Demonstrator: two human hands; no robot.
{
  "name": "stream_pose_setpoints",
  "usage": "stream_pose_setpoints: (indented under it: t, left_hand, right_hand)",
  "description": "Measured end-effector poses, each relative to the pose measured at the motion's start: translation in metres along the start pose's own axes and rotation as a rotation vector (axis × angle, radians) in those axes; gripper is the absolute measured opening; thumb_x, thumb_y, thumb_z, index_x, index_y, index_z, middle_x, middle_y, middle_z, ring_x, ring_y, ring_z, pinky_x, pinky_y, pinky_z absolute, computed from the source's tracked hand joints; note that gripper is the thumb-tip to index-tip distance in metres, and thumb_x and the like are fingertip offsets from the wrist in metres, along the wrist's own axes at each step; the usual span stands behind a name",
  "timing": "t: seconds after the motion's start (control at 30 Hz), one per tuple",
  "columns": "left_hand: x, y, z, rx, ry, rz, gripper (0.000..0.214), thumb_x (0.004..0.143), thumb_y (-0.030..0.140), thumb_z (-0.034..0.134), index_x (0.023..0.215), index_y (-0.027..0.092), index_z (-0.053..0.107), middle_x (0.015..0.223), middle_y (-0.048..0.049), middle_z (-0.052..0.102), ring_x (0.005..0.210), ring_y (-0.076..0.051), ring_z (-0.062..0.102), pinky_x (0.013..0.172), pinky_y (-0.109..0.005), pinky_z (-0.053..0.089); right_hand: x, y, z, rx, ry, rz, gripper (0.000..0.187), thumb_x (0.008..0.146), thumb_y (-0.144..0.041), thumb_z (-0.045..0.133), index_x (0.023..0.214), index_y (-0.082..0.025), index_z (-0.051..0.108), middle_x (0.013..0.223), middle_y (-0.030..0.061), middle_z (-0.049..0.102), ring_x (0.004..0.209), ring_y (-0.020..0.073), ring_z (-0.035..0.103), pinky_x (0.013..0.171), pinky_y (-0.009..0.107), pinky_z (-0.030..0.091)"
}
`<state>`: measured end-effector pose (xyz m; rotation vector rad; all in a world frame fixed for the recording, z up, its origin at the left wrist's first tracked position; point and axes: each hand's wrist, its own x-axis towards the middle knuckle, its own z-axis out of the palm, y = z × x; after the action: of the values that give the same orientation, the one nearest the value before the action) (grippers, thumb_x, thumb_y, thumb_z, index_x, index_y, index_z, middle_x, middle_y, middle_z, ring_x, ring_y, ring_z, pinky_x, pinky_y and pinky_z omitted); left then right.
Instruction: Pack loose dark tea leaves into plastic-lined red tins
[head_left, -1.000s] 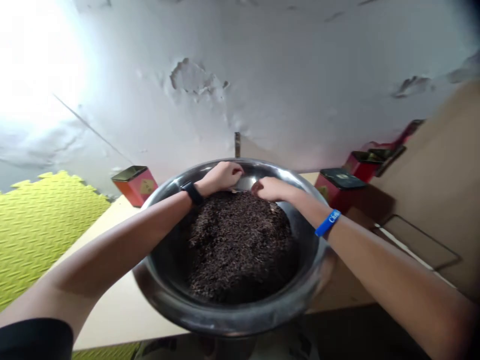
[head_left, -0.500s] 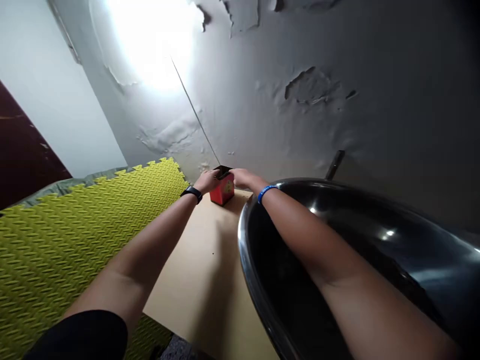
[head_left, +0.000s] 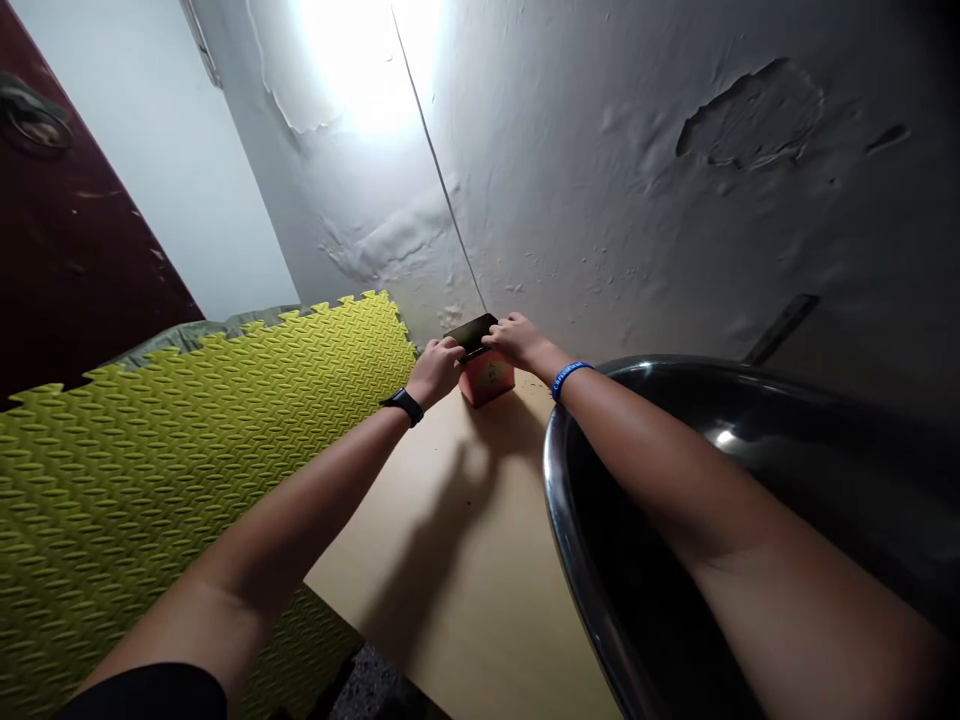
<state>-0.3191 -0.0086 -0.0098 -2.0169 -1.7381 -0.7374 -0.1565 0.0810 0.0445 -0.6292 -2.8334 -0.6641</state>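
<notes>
A small red tin (head_left: pixel 489 378) with a dark lid (head_left: pixel 471 332) stands at the far end of the tan table (head_left: pixel 465 580), close to the wall. My left hand (head_left: pixel 435 368) grips the tin's left side with curled fingers. My right hand (head_left: pixel 516 338) is closed on the lid's right edge, and the lid sits tilted. A black watch is on my left wrist, a blue band on my right. My right forearm crosses over the rim of a large steel bowl (head_left: pixel 559 490) on the right.
Yellow foam mats (head_left: pixel 150 450) cover the floor left of the table. A flaking white wall (head_left: pixel 637 200) rises right behind the tin. A dark red door (head_left: pixel 67 230) stands at the far left. A thin cord (head_left: pixel 442 180) runs down the wall.
Both hands left the dark loose contents of the bowl and reached left to the red tin. The view swung left. The lid now sits tilted under my right hand.
</notes>
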Motion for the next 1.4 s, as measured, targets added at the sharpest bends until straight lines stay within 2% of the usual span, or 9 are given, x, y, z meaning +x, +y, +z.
stream_pose_setpoints:
  t: [0.17,0.27,0.37,0.5,0.6,0.7,1.0,1.23,1.4]
  left_hand:
    - [0.017,0.037,-0.05,-0.067,0.201,0.149,0.015,0.079,0.014,0.05,0.079,0.016,0.065,0.099,-0.0069,0.057,0.102,-0.023,0.043,0.088,-0.038,0.043]
    - [0.034,0.088,-0.087,-0.139,0.281,0.289,0.016,0.079,0.011,0.047,0.083,0.016,0.062,0.102,-0.0071,0.054,0.107,-0.021,0.04,0.091,-0.039,0.041]
    - [0.052,0.157,-0.109,-0.2,0.313,0.43,0.015,0.08,0.013,0.047,0.085,0.016,0.06,0.106,-0.0065,0.052,0.11,-0.021,0.039,0.094,-0.039,0.04]
    - [0.071,0.258,-0.096,-0.223,0.261,0.633,0.013,0.079,0.011,0.047,0.084,0.016,0.058,0.106,-0.0062,0.051,0.112,-0.02,0.038,0.098,-0.037,0.036]
    - [0.072,0.319,-0.068,-0.246,0.184,0.741,0.011,0.079,0.011,0.048,0.081,0.015,0.058,0.103,-0.0074,0.053,0.108,-0.02,0.04,0.099,-0.036,0.033]
    - [0.067,0.358,-0.042,-0.271,0.075,0.816,0.009,0.077,0.012,0.05,0.078,0.014,0.059,0.099,-0.0081,0.054,0.102,-0.019,0.042,0.094,-0.032,0.036]
    - [0.052,0.38,-0.005,-0.299,-0.046,0.842,0.007,0.078,0.015,0.053,0.078,0.016,0.061,0.101,-0.0059,0.054,0.1,-0.02,0.041,0.087,-0.033,0.04]
    - [0.046,0.37,0.004,-0.405,-0.089,0.809,0.015,0.081,0.028,0.055,0.086,0.017,0.063,0.101,-0.0063,0.056,0.101,-0.019,0.044,0.088,-0.033,0.041]
    - [0.048,0.358,0.02,-0.517,-0.122,0.571,0.03,0.085,0.037,0.046,0.072,0.017,0.063,0.093,-0.0078,0.059,0.086,-0.017,0.052,0.084,-0.033,0.045]
  right_hand:
    - [-0.044,0.008,-0.058,-0.104,0.089,0.083,0.024,0.085,-0.018,0.043,0.096,-0.017,0.064,0.094,0.011,0.066,0.086,0.0226,0.058,0.074,0.034,0.033]
    - [-0.092,0.023,-0.113,0.025,0.132,0.317,0.034,0.088,-0.04,0.04,0.099,-0.022,0.066,0.087,0.0081,0.067,0.079,0.022,0.059,0.067,0.032,0.036]
    - [-0.148,0.046,-0.162,0.133,0.22,0.612,0.035,0.086,-0.044,0.043,0.095,-0.019,0.067,0.08,0.0087,0.065,0.075,0.0216,0.058,0.063,0.03,0.038]
    - [-0.231,0.076,-0.186,0.275,0.063,1.0,0.019,0.068,-0.032,0.069,0.073,-0.015,0.064,0.06,0.0065,0.056,0.062,0.0207,0.055,0.055,0.03,0.037]
    - [-0.293,0.087,-0.173,0.506,-0.005,1.322,0.019,0.067,-0.028,0.07,0.063,-0.016,0.056,0.048,0.0021,0.047,0.048,0.0158,0.047,0.045,0.028,0.032]
    - [-0.343,0.088,-0.148,0.846,0.104,1.546,0.027,0.068,-0.022,0.069,0.054,-0.017,0.046,0.041,-0.0029,0.037,0.038,0.0091,0.035,0.038,0.024,0.023]
    - [-0.393,0.088,-0.094,1.259,0.549,1.607,0.026,0.07,-0.009,0.056,0.06,-0.019,0.035,0.044,-0.0088,0.029,0.036,0.0026,0.026,0.034,0.017,0.026]
    - [-0.416,0.098,-0.116,1.388,0.727,1.571,0.016,0.073,-0.012,0.047,0.06,-0.019,0.041,0.045,-0.0069,0.028,0.036,0.004,0.021,0.031,0.017,0.026]
    - [-0.447,0.115,-0.122,1.378,0.83,1.406,0.019,0.072,-0.017,0.041,0.072,-0.015,0.059,0.048,-0.0017,0.039,0.04,0.0082,0.033,0.036,0.02,0.033]
